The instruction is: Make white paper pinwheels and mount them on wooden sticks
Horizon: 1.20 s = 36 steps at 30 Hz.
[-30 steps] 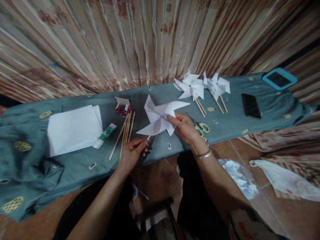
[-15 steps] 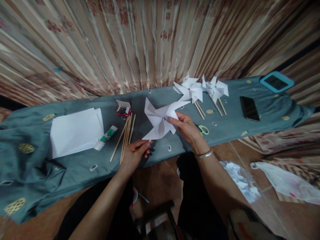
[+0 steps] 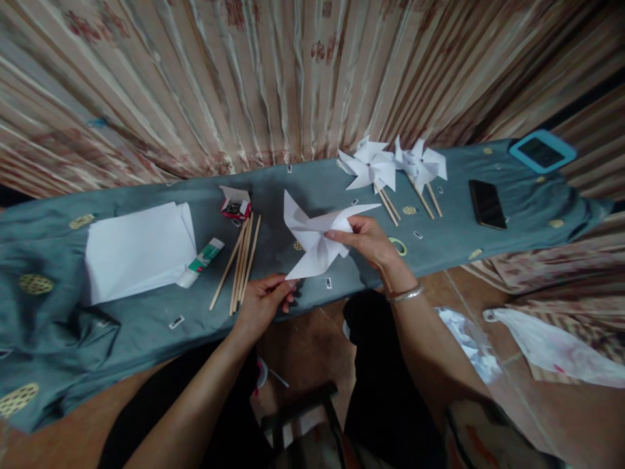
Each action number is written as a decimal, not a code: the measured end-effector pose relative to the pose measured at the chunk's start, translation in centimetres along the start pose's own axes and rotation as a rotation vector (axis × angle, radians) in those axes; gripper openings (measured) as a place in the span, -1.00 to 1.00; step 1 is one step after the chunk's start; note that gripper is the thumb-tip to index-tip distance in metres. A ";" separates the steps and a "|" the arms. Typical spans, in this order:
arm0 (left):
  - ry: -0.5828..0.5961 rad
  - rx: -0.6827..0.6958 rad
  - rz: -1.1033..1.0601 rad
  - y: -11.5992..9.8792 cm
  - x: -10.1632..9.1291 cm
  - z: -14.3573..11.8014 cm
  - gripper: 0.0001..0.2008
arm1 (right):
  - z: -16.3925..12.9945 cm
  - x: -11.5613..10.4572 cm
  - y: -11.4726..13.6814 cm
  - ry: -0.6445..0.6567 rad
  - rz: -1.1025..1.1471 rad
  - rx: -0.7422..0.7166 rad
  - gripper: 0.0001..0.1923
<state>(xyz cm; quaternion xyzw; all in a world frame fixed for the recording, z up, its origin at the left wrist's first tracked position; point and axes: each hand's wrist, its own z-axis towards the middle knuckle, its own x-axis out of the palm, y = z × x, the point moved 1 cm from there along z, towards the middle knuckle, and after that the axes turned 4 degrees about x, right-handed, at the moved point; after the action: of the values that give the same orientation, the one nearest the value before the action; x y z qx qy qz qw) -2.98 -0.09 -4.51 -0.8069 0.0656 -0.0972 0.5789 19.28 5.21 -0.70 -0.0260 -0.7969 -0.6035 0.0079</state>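
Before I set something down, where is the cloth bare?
The cloth is bare behind the held pinwheel, between box and far pinwheels; also between scissors and phone. Around the sticks, glue, paper and box it is crowded.

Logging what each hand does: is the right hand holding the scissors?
No, the right hand pinches the white paper pinwheel near its centre.

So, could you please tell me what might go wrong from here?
The right hand grips the paper pinwheel with its thumb near the centre, so a hard squeeze might crease it. The scissors lie mostly hidden behind that hand, so a careless sweep could knock them. The left hand is close to the loose sticks; bumping them might jostle the open red box at their far ends.
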 end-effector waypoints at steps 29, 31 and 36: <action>-0.338 -0.263 -0.534 4.7 3.2 -8.2 -0.63 | 0.3 4.5 -1.1 0.351 -1.036 -0.011 -0.73; -0.334 -0.274 -0.568 4.7 3.3 -8.2 -0.62 | 0.4 4.9 -0.6 0.391 -1.087 0.015 -0.75; -0.337 -0.319 -0.644 4.6 3.4 -8.1 -0.61 | 0.8 5.1 0.3 0.515 -1.059 0.092 -0.75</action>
<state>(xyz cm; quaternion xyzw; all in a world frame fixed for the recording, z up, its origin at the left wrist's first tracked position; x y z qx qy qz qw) -1.57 -9.82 -6.08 -0.8708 -0.2724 -0.1284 0.3887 14.25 6.25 -0.38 0.5230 -0.6993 -0.4769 -0.1001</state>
